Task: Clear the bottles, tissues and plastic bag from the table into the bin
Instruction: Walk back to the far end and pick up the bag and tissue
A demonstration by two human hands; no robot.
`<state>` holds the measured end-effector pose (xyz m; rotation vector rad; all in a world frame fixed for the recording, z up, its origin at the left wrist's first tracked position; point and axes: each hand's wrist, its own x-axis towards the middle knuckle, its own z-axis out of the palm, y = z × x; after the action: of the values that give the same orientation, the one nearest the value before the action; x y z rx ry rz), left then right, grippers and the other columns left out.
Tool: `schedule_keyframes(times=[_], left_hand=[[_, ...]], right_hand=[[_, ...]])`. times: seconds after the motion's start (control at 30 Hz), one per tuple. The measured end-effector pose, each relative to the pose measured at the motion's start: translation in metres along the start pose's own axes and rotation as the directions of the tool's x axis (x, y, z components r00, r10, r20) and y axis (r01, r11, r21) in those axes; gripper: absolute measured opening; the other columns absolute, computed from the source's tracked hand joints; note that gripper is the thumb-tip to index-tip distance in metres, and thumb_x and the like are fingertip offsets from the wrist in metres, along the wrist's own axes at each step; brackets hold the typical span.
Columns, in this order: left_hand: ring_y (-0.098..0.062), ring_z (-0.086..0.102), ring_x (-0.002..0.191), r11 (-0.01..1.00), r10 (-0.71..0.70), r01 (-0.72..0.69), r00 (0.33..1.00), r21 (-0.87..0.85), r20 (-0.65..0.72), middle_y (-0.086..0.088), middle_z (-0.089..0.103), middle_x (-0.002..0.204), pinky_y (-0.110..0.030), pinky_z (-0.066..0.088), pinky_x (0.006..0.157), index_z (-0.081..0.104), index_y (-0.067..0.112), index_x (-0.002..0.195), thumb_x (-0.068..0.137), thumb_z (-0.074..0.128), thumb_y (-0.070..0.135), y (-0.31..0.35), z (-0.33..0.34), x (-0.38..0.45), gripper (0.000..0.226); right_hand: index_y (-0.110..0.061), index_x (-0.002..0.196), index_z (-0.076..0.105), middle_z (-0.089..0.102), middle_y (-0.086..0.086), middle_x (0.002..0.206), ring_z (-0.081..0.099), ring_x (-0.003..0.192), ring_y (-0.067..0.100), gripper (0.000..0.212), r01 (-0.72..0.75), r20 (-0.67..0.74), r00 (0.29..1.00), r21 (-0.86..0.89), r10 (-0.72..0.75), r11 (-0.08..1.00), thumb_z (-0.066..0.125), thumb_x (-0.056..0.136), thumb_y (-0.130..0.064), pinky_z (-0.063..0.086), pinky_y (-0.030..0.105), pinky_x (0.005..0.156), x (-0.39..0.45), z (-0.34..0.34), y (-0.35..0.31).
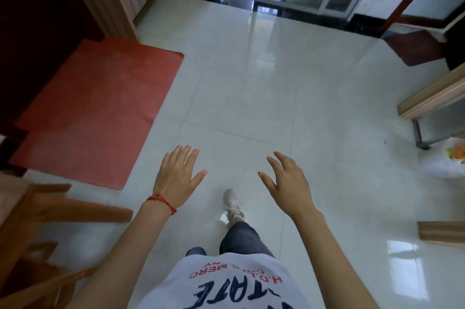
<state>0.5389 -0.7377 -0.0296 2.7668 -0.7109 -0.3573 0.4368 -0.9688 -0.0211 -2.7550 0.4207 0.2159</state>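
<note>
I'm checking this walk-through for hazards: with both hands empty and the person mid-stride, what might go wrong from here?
1. The glossy tiled floor may be slippery under the shoe.
2. The red mat lies close to the path; its edge could catch a foot.
3. The left hand and right hand hold nothing, and no bin is in view, so the white plastic bag on the floor could be overlooked.

Counted in view: two hands, left hand (179, 174) and right hand (286, 183), both empty; one plastic bag (446, 161); one red mat (98, 112); one shoe (232, 204); one wrist cord (162, 201).
</note>
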Motion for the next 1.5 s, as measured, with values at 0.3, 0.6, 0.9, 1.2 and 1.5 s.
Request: schedule_keyframes(times=[0.3, 0.6, 0.9, 1.2, 1.5], left_hand=[[-0.041, 0.046, 0.122, 0.976, -0.214, 0.212, 0.976, -0.05, -0.039, -0.024, 0.054, 0.128, -0.054, 0.033, 0.102, 0.052, -0.001, 0.123, 0.084, 0.018, 0.059, -0.018, -0.039, 0.125, 0.08], [-0.041, 0.046, 0.122, 0.872, -0.487, 0.473, 0.861, -0.121, -0.147, -0.024, 0.054, 0.128, -0.052, 0.034, 0.102, 0.051, -0.002, 0.124, 0.084, 0.029, 0.049, -0.067, -0.068, 0.145, 0.068], [-0.04, 0.042, 0.125, 0.713, -0.701, 0.674, 0.684, -0.192, -0.203, -0.023, 0.05, 0.132, -0.05, 0.036, 0.103, 0.048, -0.001, 0.128, 0.083, 0.027, 0.048, -0.148, -0.091, 0.106, 0.07], [-0.036, 0.033, 0.133, 0.58, -0.814, 0.771, 0.542, -0.264, -0.208, -0.021, 0.042, 0.14, -0.05, 0.03, 0.108, 0.04, 0.002, 0.133, 0.082, 0.005, 0.066, -0.226, -0.111, 0.084, 0.089], [-0.037, 0.038, 0.13, 0.515, -0.857, 0.817, 0.486, -0.259, -0.169, -0.022, 0.047, 0.135, -0.051, 0.032, 0.107, 0.045, 0.001, 0.13, 0.085, 0.001, 0.065, -0.313, -0.142, 0.111, 0.09]], right_hand=[[-0.011, 0.134, 0.042, 0.037, 0.011, 0.147, 0.032, 0.135, 0.027, 0.052, 0.272, 0.091, 0.959, -0.051, -0.267, 0.961, 0.042, 0.094, -0.043, 0.029, 0.041, 0.108, 0.182, -0.05, -0.018], [-0.011, 0.134, 0.043, 0.039, 0.011, 0.146, 0.035, 0.134, 0.028, 0.052, 0.569, 0.224, 0.809, -0.066, -0.544, 0.819, 0.042, 0.094, -0.044, 0.03, 0.041, 0.108, 0.284, -0.044, -0.099], [-0.011, 0.133, 0.044, 0.039, 0.011, 0.146, 0.035, 0.135, 0.026, 0.052, 0.807, 0.316, 0.572, -0.048, -0.757, 0.589, 0.042, 0.094, -0.044, 0.031, 0.041, 0.108, 0.327, -0.013, -0.222], [-0.012, 0.134, 0.043, 0.038, 0.008, 0.146, 0.033, 0.135, 0.023, 0.052, 0.889, 0.344, 0.441, -0.044, -0.829, 0.455, 0.041, 0.094, -0.044, 0.03, 0.038, 0.108, 0.364, 0.013, -0.331], [-0.009, 0.131, 0.047, 0.041, 0.011, 0.143, 0.038, 0.131, 0.027, 0.047, 0.896, 0.337, 0.418, 0.003, -0.844, 0.445, 0.048, 0.092, -0.036, 0.033, 0.041, 0.105, 0.427, 0.031, -0.42]])
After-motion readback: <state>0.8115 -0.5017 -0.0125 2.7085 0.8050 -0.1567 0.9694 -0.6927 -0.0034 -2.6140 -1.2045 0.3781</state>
